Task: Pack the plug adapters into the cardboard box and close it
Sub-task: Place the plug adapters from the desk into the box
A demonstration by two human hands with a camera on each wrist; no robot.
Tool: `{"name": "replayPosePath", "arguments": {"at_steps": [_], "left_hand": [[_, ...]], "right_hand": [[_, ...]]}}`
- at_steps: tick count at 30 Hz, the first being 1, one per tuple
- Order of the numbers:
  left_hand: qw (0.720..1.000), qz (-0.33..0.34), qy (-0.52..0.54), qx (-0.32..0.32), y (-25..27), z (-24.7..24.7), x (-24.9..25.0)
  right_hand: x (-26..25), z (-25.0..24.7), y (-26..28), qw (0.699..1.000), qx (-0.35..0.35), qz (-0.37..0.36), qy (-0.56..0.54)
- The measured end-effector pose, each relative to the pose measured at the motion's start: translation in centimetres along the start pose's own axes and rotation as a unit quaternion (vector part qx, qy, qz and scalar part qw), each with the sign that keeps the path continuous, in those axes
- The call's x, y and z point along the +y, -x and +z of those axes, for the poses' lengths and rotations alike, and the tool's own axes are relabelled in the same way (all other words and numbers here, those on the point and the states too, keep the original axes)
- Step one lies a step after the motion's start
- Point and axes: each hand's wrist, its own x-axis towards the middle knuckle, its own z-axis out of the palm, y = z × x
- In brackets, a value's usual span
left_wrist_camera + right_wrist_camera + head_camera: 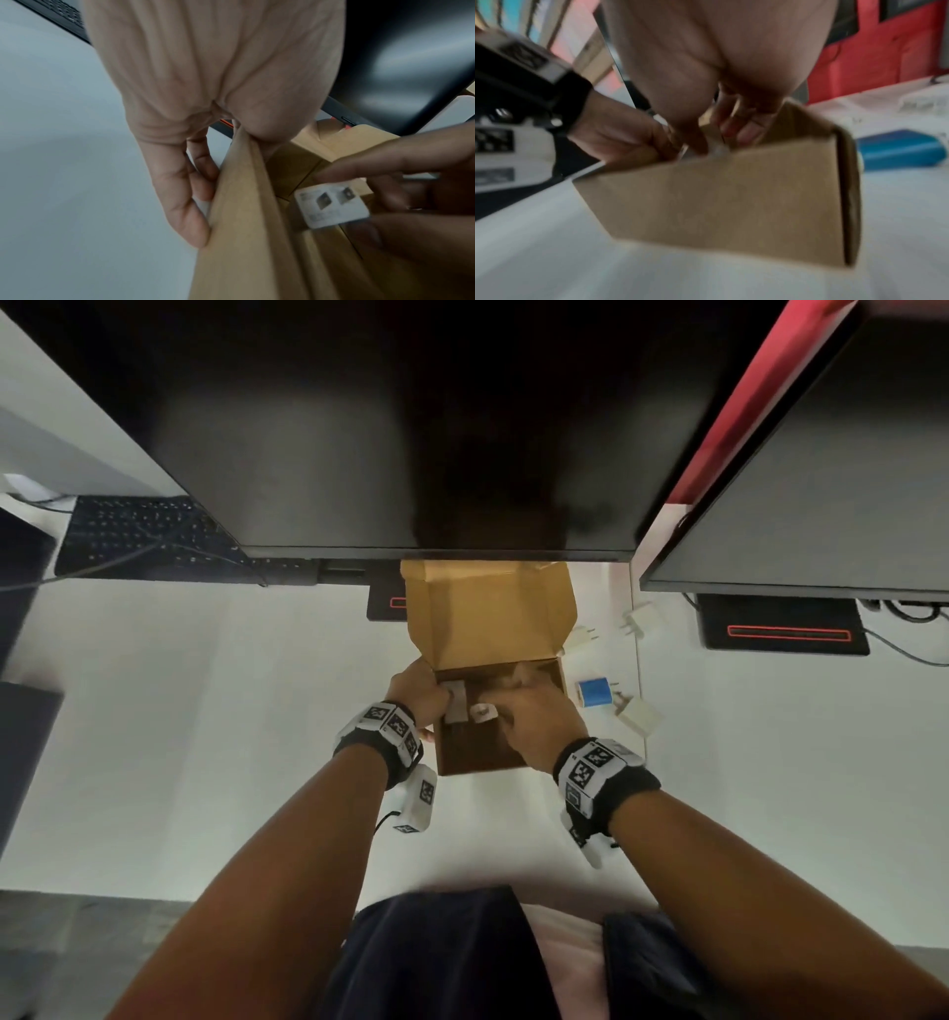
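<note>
— Plug adapter (331, 207): where is it held?
— Over the open cardboard box (482, 752), pinched by the right hand (539, 726); its prongs are hidden (orientation cannot be told).
— And the left hand (416, 695)?
— The box's left wall is gripped.
— How many are left outside?
— Four are counted: one blue adapter (593, 693), three white.

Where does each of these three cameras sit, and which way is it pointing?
Head: worn on the head, looking down at the cardboard box on the white desk; both forearms, left hand and right hand show.
Left wrist: looks along the left hand gripping the box wall; right-hand fingers hold a white adapter.
Right wrist: looks along the right hand into the box; the left hand shows too.
Shared: box and both hands appear in all three.
</note>
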Motion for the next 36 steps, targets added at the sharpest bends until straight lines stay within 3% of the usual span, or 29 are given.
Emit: {"name": "replayPosePath", "arguments": {"at_steps": [4, 9, 17, 25, 29, 36], "left_hand": [[1.0, 0.001, 0.003, -0.001, -0.2, 0.1, -0.2], [1.0, 0.003, 0.006, -0.009, -0.5, 0.0, -0.3], [1.0, 0.011, 0.008, -0.007, -0.7, 0.1, -0.7], [1.0, 0.024, 0.011, -0.013, -1.0, 0.3, -0.9], [0.999, 0.033, 0.018, -0.018, -1.3, 0.4, -1.3], [0.996, 0.067, -0.022, 0.052, -2.0, 1.4, -1.9]], "right_hand": [[0.3, 1.0, -0.2, 0.998, 0.027, -0.028, 0.058], [1.2, 1.9, 0.2, 0.991, -0.016, -0.026, 0.13], [0.8, 3.0, -0.3, 0.995, -0.014, 0.054, 0.078], [1.7, 3.4, -1.0, 0.998, 0.002, -0.023, 0.05], [1.4, 3.6, -1.1, 0.999, -0.001, 0.003, 0.042], [1.3, 2.8, -1.0, 0.999, -0.029, -0.01, 0.008]]}}
